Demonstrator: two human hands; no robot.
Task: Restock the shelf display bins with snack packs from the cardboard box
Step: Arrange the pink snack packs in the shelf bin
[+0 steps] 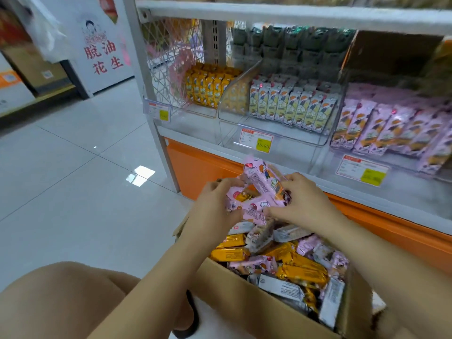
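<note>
The right edge of the frame cuts off the clear plastic bin of pink snack packs (415,172), and that whole side is blurred, so the print on its yellow price tag (373,176) cannot be read. The near corner of the brown cardboard box (244,302) runs out of the bottom of the frame, and both forearms hide part of what lies in it. A row of dark green packs (293,42) at the back of the shelf is too dim to make out.

The floor is glossy white tile (73,167) with a bright reflection on it. The shelf unit stands on an orange base (195,165). Further left is a white sign with red characters (102,57). On the shelf, a clear bin of yellow packs (190,111) sits on the left. Beside it is a clear bin of pale green and white packs (300,140), whose tag reads 15.80. A bent knee (61,302) fills the lower left corner.

A bundle of pink wrapped snack packs (259,192) is held above the far end of the box, just below the shelf's front edge. The left hand (215,206) grips its left side with fingers curled round the wrappers. The right hand (300,204) closes over its right side (thumb low, near the left hand). Loose yellow, pink and silver-white packs (281,260) lie jumbled in the box beneath both hands.
</note>
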